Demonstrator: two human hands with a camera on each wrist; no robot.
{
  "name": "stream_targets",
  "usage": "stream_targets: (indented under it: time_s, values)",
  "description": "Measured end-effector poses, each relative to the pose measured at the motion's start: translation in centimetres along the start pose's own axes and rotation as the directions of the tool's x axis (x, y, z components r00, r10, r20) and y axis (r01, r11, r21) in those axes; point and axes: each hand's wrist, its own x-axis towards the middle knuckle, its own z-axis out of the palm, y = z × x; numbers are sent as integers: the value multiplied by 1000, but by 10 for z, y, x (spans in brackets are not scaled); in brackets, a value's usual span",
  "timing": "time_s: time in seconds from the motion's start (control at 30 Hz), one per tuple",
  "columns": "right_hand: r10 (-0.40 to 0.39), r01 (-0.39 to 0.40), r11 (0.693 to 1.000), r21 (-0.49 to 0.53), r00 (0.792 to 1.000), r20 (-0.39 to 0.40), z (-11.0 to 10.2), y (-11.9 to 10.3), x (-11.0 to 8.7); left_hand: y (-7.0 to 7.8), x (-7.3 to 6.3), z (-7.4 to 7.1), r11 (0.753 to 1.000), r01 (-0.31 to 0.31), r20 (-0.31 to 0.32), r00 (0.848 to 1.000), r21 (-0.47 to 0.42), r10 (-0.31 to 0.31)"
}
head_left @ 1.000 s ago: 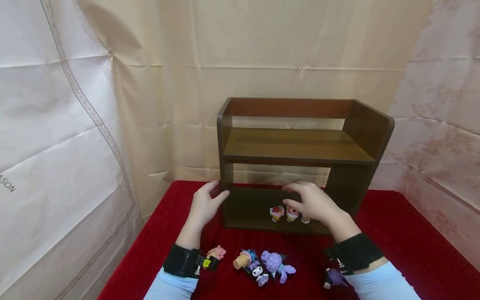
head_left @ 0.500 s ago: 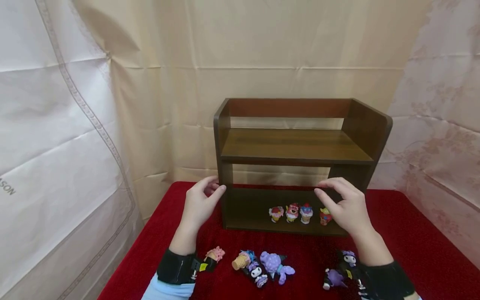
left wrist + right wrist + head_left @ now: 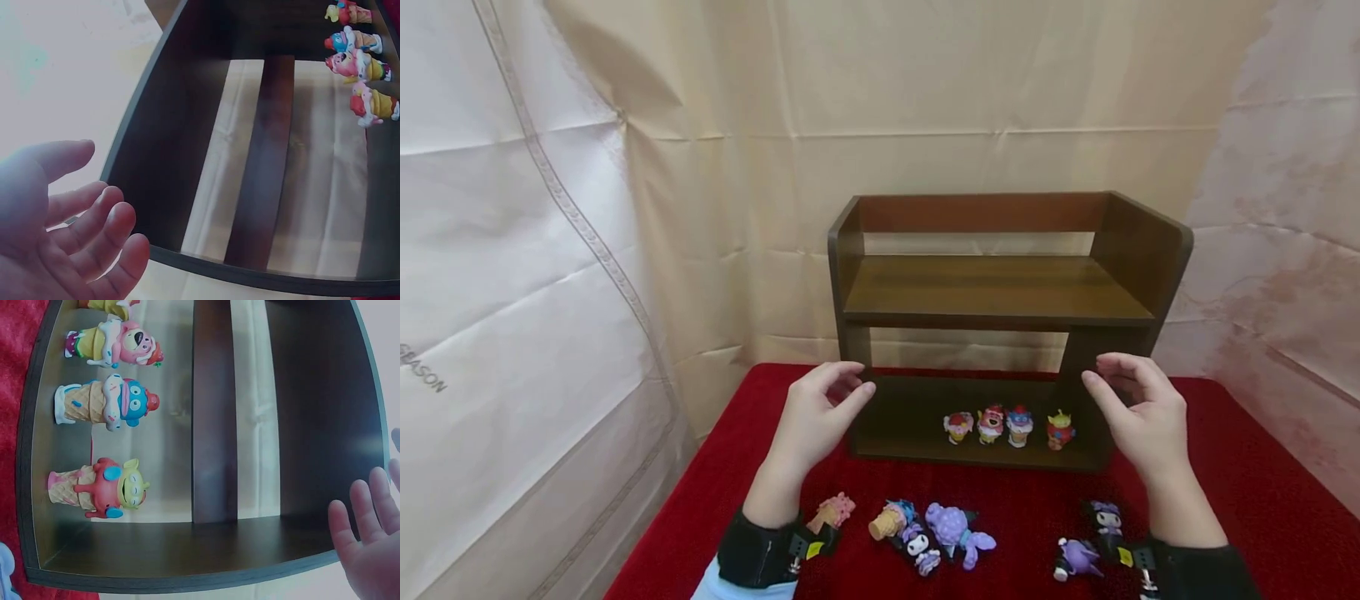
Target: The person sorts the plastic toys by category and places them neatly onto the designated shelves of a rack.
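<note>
My left hand (image 3: 823,417) hovers at the left end of a dark brown shelf (image 3: 1000,287), holding nothing, fingers relaxed and slightly bent. My right hand (image 3: 1146,417) is held at the shelf's right side, also with nothing in it. Several small ice-cream-cone figurines stand upright in a row on the lower board: a pink-topped one (image 3: 958,426), a pink bear (image 3: 134,342), a blue-faced one in a red hat (image 3: 1019,426) and a green three-eyed alien in red (image 3: 122,487). A wider gap separates the alien from the others.
On the red cloth (image 3: 1000,542) in front lie a pink-topped cone figurine (image 3: 835,508), a blue-topped cone figurine (image 3: 889,521), a black-and-white figurine (image 3: 919,550), a purple bunny-like one (image 3: 951,527) and, at right, two purple-and-black figurines (image 3: 1078,557). Cloth curtains (image 3: 760,208) hang behind.
My right hand has drawn away rightward from in front of the figurines, uncovering the blue-faced one and the alien. The left hand has stayed near the shelf's left side, shifting only slightly.
</note>
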Motion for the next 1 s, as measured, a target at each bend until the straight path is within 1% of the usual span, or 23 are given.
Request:
stream_targets:
  time_s: [0.1,0.17,0.23,0.33,0.4,0.47,0.57,0.67,0.73,0.8,0.87,1.0]
  values:
    - [25,-26,1000,-6,998,-60,-4,1,2,6,-1,1,1000,-16,16,1000,6,16]
    - [50,-51,999,-7,992,-115,-7,1,4,9,-1,1,999,-31,23,999,7,31]
    - [82,-86,996,-18,982,-172,-10,2,5,12,-1,1,999,-51,32,998,9,50]
    - [139,-153,987,-42,960,-241,-14,4,7,17,-2,2,997,-77,55,996,9,77]
    - [177,-198,979,-55,948,-266,-18,7,7,19,-3,4,996,-92,76,993,13,91]
    - [230,-252,966,-52,935,-269,-22,10,7,20,-3,6,995,-100,107,989,13,98]
    - [326,-340,940,-25,918,-226,-26,15,6,21,-5,10,994,-109,168,980,17,105]
    - [414,-416,909,10,900,-136,-25,20,6,20,-7,13,994,-107,219,971,33,97]
    - [449,-447,894,33,891,-71,-23,23,7,19,-9,14,993,-104,246,965,47,89]
    - [465,-464,885,49,885,-21,-20,26,8,18,-11,16,992,-99,282,957,74,74]
    - [473,-473,879,55,881,19,-18,29,7,17,-13,18,990,-94,327,943,109,54]
    - [453,-458,888,39,887,94,-15,33,5,12,-17,20,978,-87,431,902,191,-4]
